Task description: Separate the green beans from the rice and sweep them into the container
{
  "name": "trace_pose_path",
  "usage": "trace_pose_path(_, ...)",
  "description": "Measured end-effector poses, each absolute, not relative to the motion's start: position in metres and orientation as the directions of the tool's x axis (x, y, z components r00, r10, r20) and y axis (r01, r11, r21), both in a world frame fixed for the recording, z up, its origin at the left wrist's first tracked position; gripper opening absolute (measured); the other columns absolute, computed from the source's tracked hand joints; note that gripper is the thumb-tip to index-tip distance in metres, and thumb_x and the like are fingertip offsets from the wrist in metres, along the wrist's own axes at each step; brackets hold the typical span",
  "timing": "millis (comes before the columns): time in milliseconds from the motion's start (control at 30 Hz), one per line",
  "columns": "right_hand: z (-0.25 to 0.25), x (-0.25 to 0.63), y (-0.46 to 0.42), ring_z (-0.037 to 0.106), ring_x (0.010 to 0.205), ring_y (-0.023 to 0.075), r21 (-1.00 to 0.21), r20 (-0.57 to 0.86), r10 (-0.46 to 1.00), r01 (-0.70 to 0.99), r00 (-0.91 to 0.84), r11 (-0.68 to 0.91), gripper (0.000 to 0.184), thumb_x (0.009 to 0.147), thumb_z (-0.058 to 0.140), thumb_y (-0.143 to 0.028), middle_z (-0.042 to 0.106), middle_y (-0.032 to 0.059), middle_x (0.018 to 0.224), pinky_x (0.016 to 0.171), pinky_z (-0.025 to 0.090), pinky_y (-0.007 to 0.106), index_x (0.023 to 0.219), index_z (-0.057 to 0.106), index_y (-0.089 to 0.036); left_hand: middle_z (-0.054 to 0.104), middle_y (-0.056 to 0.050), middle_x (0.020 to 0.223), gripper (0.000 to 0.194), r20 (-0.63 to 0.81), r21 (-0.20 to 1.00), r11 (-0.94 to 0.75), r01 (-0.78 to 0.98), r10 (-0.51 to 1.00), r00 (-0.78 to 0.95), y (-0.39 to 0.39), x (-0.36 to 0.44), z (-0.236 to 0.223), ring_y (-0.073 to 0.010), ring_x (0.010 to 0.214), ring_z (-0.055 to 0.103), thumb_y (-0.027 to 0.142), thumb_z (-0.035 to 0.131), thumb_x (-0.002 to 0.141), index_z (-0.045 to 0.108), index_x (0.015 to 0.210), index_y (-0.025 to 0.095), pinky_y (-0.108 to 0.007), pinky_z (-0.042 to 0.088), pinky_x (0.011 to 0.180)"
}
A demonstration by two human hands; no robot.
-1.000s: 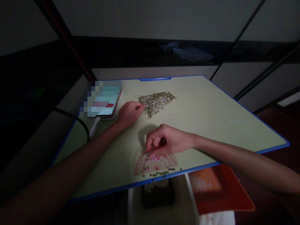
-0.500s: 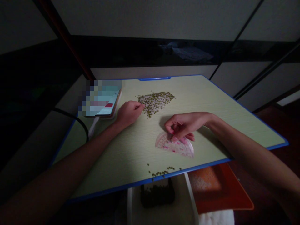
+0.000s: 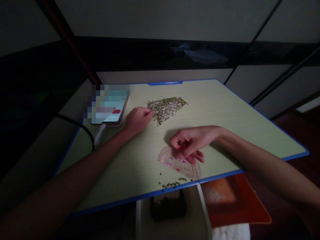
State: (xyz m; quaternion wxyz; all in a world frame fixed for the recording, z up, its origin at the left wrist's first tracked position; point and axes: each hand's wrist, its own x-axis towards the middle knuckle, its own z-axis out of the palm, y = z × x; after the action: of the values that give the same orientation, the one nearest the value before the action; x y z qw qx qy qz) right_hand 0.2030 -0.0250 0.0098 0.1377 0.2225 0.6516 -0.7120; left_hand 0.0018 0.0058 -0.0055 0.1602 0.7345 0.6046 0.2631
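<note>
A loose pile of small green beans (image 3: 166,108), mixed with pale grains, lies on the pale green tabletop (image 3: 225,100). Against the pile's left edge rests my left hand (image 3: 139,118), its fingers curled together; whatever they may hold is hidden. My right hand (image 3: 190,141) grips the curved edge of a clear plastic protractor (image 3: 176,164) with pink markings, thumb and fingers pinched, other fingertips curled beneath. The protractor is over the table, close to the front edge. In front of it, several stray beans (image 3: 172,184) lie along the table's blue rim.
Below the front edge stands a pale bin (image 3: 206,213) with a dark mass of beans (image 3: 168,208) in it. To its right are an orange sheet (image 3: 235,206) and something white (image 3: 232,231). A phone (image 3: 116,111) with a cable (image 3: 98,135) is at the left.
My right hand has moved with the protractor toward the front edge and slightly left. One stray bean has shifted slightly. My left hand and the pile stay put.
</note>
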Motion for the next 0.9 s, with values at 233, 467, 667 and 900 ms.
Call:
trace_pose_path(233,0.01,0.197,-0.033,0.056,0.036,0.0071,-0.882,-0.469,0.137,0.456,-0.872,-0.114,0.033,0.078,0.061,-0.034,0.059,-0.0065,0.046,0.033,0.042,0.015,0.068,0.034,-0.018,0.033,0.003,0.041,0.036,0.194,0.553,-0.219,0.804,0.972,0.132,0.005,0.002,-0.005,-0.0115,0.046,0.032,0.038,0.04,0.075,0.037,0.044,0.019,-0.027,0.02,0.049)
trace_pose_path(467,0.008,0.189,-0.04,0.055,0.035,0.0046,-0.902,-0.429,0.164,0.411,-0.888,-0.133,0.03,0.079,0.059,-0.031,0.057,-0.0067,0.049,0.036,0.042,0.014,0.069,0.034,-0.018,0.033,0.003,0.04,0.036,0.193,0.551,-0.217,0.805,0.973,0.13,0.006,0.002,-0.006,-0.0113,0.045,0.032,0.038,0.04,0.075,0.039,0.045,0.019,-0.027,0.019,0.049)
trace_pose_path(667,0.006,0.185,-0.043,0.054,0.037,0.0056,-0.915,-0.402,0.193,0.383,-0.895,-0.13,0.026,0.079,0.059,-0.03,0.058,-0.0057,0.052,0.038,0.043,0.016,0.073,0.037,-0.017,0.032,0.003,0.04,0.036,0.192,0.556,-0.227,0.8,0.971,0.142,0.006,0.001,-0.006,-0.011,0.045,0.032,0.038,0.039,0.075,0.038,0.044,0.019,-0.027,0.02,0.049)
trace_pose_path(900,0.006,0.185,-0.036,0.04,0.038,0.0017,-0.967,-0.207,0.379,0.248,-0.902,0.063,0.017,0.08,0.056,-0.025,0.05,-0.008,0.05,0.038,0.03,0.015,0.089,0.052,-0.01,0.034,0.003,0.042,0.035,0.188,0.56,-0.222,0.798,0.972,0.139,0.005,0.002,-0.005,-0.0113,0.047,0.033,0.038,0.038,0.075,0.038,0.046,0.019,-0.026,0.021,0.05)
